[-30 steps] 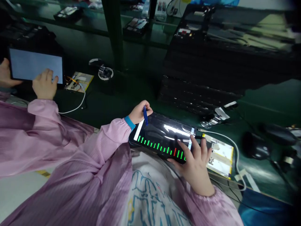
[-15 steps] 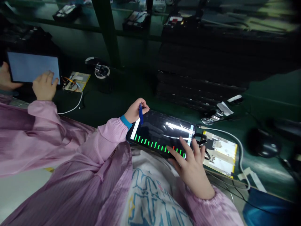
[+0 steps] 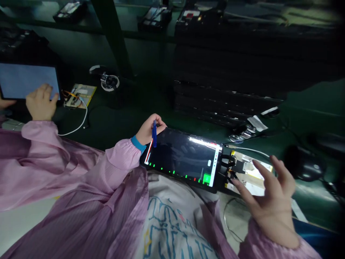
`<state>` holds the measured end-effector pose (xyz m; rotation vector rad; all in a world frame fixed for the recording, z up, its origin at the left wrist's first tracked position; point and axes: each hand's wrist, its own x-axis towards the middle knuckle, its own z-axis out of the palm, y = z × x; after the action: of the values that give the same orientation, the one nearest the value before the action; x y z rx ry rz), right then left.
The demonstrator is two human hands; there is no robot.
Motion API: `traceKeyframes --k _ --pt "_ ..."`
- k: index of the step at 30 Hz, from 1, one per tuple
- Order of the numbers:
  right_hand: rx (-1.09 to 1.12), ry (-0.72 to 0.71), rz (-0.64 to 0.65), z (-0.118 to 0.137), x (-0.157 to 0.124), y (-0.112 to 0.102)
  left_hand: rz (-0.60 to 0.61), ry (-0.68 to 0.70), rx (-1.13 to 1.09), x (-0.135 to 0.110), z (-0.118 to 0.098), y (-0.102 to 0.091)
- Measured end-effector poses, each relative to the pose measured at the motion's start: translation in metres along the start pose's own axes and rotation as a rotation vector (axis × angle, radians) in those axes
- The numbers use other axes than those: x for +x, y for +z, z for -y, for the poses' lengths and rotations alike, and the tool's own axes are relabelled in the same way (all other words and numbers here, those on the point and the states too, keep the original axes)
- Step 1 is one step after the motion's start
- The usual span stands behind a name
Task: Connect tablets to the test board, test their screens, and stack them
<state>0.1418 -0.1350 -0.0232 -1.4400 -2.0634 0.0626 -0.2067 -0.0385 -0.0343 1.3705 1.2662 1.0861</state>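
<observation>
A tablet screen [image 3: 185, 154] with a dark display and green and red marks rests tilted at the bench edge, against my body. My left hand [image 3: 151, 130] is closed at its upper left corner, with a slim blue pen-like thing [image 3: 154, 135] held among the fingers. Off the screen's right side, my right hand [image 3: 272, 198] hovers with fingers spread and nothing in them. Below and behind it lies an opened device body [image 3: 249, 167] with silvery, yellow-edged parts, joined to the screen by black ribbon cables [image 3: 228, 160].
At the left, a co-worker's hand [image 3: 41, 102] touches another lit tablet screen [image 3: 27, 79]. Beside that lies a second opened device body [image 3: 82, 94] with a white cable. A dark stack [image 3: 226, 79] stands behind my screen. A black rounded object [image 3: 304, 163] sits at the right.
My right hand has lifted off the screen and moved right, over the opened device body. The displayed bars have shrunk, and a larger green square shows at the lower right.
</observation>
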Motion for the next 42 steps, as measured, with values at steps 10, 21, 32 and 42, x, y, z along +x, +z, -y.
traceKeyframes --k 10,21,32,42 --pt "0.142 0.197 -0.124 -0.056 0.018 0.044 -0.098 -0.062 -0.048 0.001 -0.004 -0.004" --pt "0.406 0.559 -0.033 -0.055 0.028 0.046 -0.134 -0.166 -0.230 0.008 -0.007 -0.005" --pt "0.374 0.529 0.010 -0.055 0.029 0.045 -0.121 -0.121 -0.166 0.007 0.004 -0.008" --pt "0.369 0.561 -0.016 -0.054 0.026 0.046 -0.110 -0.106 -0.187 0.007 0.010 -0.006"
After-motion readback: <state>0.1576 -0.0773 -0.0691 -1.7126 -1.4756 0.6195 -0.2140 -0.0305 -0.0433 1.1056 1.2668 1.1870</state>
